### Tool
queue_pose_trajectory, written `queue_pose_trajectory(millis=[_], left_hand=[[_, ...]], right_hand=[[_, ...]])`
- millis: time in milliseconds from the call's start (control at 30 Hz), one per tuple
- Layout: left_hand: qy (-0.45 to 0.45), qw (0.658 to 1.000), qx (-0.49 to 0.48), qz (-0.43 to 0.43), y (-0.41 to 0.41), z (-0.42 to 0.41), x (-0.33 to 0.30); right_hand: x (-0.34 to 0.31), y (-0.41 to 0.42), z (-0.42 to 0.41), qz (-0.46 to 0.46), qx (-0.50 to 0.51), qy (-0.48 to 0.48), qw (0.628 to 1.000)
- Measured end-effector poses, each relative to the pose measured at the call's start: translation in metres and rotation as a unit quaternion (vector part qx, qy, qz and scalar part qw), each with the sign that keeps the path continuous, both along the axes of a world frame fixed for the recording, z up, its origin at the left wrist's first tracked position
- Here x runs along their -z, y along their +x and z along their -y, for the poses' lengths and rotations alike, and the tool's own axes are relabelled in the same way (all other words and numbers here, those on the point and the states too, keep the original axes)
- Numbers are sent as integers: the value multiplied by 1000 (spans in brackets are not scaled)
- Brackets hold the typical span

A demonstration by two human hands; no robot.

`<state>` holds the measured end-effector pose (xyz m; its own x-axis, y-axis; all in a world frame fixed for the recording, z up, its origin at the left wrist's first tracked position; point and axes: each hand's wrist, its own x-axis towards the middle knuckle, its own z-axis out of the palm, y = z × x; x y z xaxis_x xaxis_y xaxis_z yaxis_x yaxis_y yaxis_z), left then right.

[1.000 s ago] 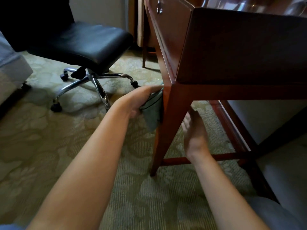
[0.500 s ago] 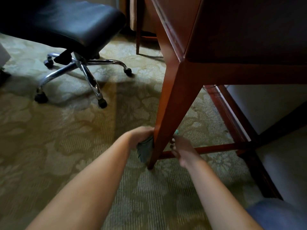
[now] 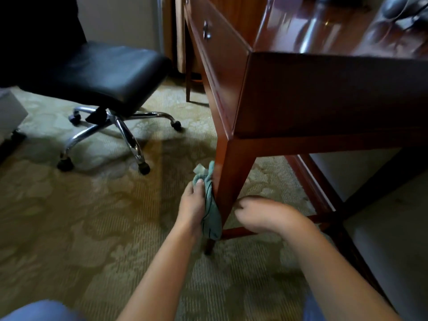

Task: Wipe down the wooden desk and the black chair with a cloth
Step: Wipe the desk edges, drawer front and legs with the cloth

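Both forearms are bare from wrist to elbow, no watch or ring showing; the left hand (image 3: 192,208) and right hand (image 3: 261,214) are ungloved; blue cloth covers the knees at the bottom corners.

Patterned beige carpet (image 3: 69,228) — pale wall (image 3: 120,17) behind.
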<state>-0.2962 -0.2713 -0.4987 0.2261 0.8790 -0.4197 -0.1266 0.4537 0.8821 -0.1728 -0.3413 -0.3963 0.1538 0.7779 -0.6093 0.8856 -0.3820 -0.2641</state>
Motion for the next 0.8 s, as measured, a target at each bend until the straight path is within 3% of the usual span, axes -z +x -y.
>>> queue_pose_trajectory(millis=[200,400,500,667,800], left_hand=[[112,990,-58,70,3,15,-107],[138,980,-76,123,4,27,-168],[161,976,-75,129,5,28,-195],[174,979,-54,94,9,15,-226],[205,974,-45,85,12,16,-221]], right_hand=[[-99,-14,10,32,-119,144,982],[-166,-11,21,46,-193,249,948],[-203,-4,21,-24,-199,306,930],[-232,15,-13,-64,-151,434,886],[-245,29,-52,33,-130,501,855]])
